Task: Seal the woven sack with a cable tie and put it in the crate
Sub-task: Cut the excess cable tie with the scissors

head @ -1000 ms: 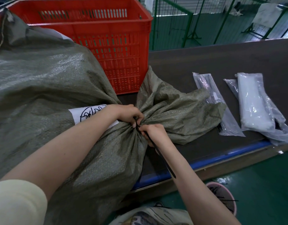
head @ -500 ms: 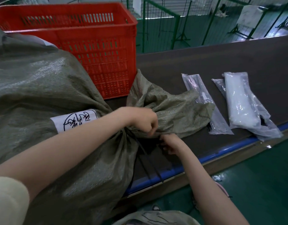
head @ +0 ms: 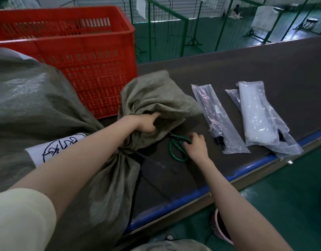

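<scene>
A big grey-green woven sack lies on the dark table, its neck cinched by a black cable tie whose long tail trails toward the table's front edge. My left hand lifts the sack's loose top flap, fingers tucked under the fabric. Under that flap lie green-handled scissors. My right hand rests on the scissors' handle loops, fingers curled around one. A red plastic crate stands behind the sack at the back left.
Two clear plastic packets lie on the table to the right of my hands. The table's blue front edge runs diagonally. A pink bucket stands on the green floor below. Green wire fencing stands behind the table.
Both hands left the cinched neck and the cable tie. My left hand moved up and lifted the sack's flap, baring the scissors. My right hand moved right onto the scissors' handles.
</scene>
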